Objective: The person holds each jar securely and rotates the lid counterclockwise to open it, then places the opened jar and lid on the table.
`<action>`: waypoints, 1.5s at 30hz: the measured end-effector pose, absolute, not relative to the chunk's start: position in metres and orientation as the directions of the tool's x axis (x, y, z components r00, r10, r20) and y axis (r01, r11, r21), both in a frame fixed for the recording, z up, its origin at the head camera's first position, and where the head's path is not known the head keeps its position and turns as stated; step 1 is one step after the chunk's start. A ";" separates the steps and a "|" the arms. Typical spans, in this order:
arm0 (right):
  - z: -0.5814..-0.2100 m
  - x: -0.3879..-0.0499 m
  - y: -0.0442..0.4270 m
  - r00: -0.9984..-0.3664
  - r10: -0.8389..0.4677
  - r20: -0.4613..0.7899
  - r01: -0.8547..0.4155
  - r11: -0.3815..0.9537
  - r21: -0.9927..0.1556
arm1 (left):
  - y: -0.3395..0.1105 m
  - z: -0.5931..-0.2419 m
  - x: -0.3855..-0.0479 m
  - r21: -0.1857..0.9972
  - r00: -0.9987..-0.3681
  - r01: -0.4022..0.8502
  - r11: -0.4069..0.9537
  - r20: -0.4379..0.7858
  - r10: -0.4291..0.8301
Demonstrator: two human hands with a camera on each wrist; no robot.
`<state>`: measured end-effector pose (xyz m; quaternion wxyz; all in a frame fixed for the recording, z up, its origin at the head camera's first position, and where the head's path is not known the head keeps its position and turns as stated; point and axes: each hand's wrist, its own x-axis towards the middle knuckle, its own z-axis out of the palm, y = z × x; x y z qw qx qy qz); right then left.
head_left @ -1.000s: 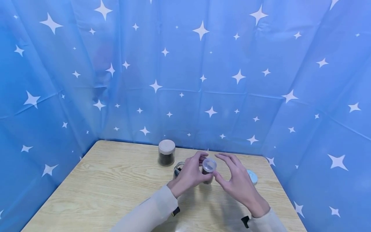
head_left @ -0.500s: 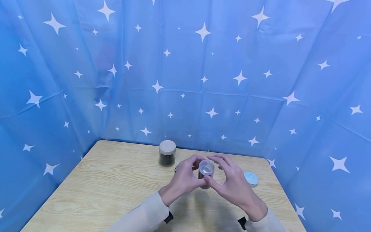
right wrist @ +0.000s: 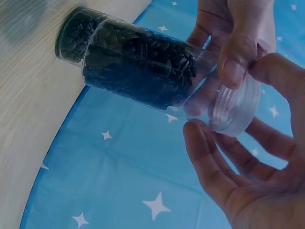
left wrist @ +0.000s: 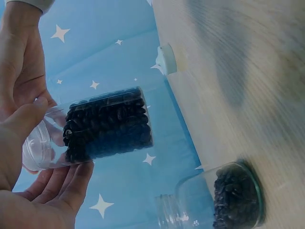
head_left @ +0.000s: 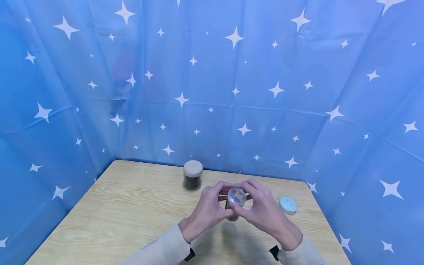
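A clear jar of dark coffee beans [left wrist: 109, 124] with a translucent lid [head_left: 236, 197] is held above the table, tilted. My left hand [head_left: 208, 209] grips the jar near its neck, thumb on one side and fingers on the other. The right hand [head_left: 263, 211] has its thumb and fingers around the lid, seen closely in the right wrist view. Below stands a lidless glass jar [left wrist: 236, 195] with a low fill of dark beans; the left hand hides it in the head view.
A jar with a pale beige lid [head_left: 193, 175] and dark contents stands toward the back of the wooden table [head_left: 132, 206]. To the right lies a light blue lid [head_left: 288, 204]. Behind the table hangs a blue star-patterned curtain [head_left: 212, 81].
The held jar has come slightly nearer to me. My right hand has closed in from the right and now holds the lid. The lidless jar has become hidden behind the left hand.
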<state>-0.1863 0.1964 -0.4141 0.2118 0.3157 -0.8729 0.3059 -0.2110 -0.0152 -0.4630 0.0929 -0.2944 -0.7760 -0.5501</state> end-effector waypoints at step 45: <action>-0.410 -0.183 0.189 -0.573 -0.503 0.647 -0.793 0.539 -0.282 | -0.031 -0.481 -0.199 0.830 -0.819 0.517 0.208 0.409 0.403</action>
